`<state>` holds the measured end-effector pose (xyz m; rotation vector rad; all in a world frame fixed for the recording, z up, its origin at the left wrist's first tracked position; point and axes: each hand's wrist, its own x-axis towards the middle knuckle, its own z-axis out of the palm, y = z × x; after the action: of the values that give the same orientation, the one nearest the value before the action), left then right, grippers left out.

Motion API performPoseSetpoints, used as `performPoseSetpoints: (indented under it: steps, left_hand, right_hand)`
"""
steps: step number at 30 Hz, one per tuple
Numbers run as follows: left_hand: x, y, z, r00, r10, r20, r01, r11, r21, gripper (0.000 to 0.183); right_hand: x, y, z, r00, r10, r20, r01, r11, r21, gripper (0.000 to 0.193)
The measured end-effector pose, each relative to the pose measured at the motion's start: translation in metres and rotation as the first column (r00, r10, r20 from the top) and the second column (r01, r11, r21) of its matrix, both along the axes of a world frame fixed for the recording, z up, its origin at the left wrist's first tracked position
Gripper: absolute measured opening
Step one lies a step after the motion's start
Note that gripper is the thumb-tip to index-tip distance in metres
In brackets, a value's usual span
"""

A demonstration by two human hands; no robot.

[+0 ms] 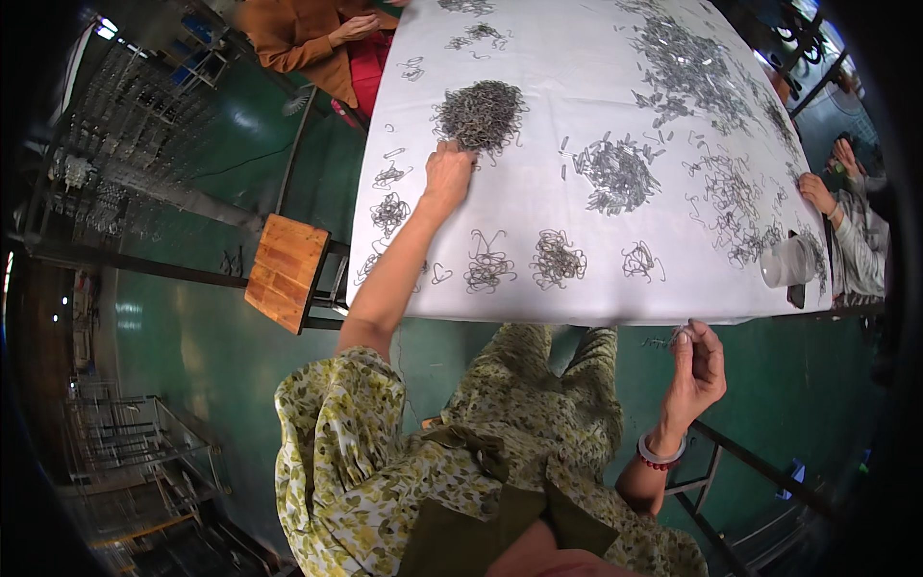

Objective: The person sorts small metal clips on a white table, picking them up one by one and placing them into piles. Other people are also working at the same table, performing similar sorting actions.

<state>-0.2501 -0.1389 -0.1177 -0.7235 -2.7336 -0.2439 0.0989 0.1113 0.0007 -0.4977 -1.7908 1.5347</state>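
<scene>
My left hand reaches over the white-covered table, its fingers curled at the near edge of a dense heap of dark wire hooks. Its fingertips are partly hidden, so whatever they pinch does not show. Just off the table's front edge, my right hand is closed, thumb against fingers. A small bunch of thin wire hooks sticks out to the left of its fingertips. Smaller groups of wire hooks lie along the near edge, with another hook group and a sparse one to the right.
Flat grey metal pieces form a pile at mid-table; more metal pieces spread at the far right. A clear plastic cup stands near the right corner. Two people sit at the table's sides. A wooden stool is at the left.
</scene>
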Motion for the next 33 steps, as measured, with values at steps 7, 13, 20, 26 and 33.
performPoseSetpoints:
  steps: [7,13,20,26,33]
  left_hand:
    - [0.04,0.017,0.019,0.994,-0.104,0.033,0.098,0.985,0.144,0.012]
    - [0.149,0.081,0.078,0.649,-0.563,0.511,-0.1,0.603,0.792,0.013]
    - [0.233,0.135,0.113,0.088,-0.92,0.382,-0.367,0.327,0.871,0.016]
    - [0.2,0.141,0.099,0.249,-0.891,0.379,-0.404,0.26,0.877,0.019]
    - [0.032,0.09,0.017,0.922,-0.093,0.376,-0.005,0.968,0.252,0.023]
  right_hand:
    - [0.01,0.005,-0.004,0.998,-0.059,0.023,0.059,0.998,0.022,0.015]
    - [0.007,-0.002,-0.015,0.999,-0.024,0.023,0.024,1.0,-0.015,0.019]
    - [0.003,-0.004,-0.04,0.999,-0.012,-0.04,0.012,1.0,-0.007,0.016]
    - [0.009,-0.005,-0.037,0.993,-0.114,0.04,0.113,0.993,0.036,0.013]
    - [0.019,-0.003,-0.028,0.996,-0.079,-0.03,0.079,0.996,0.029,0.009]
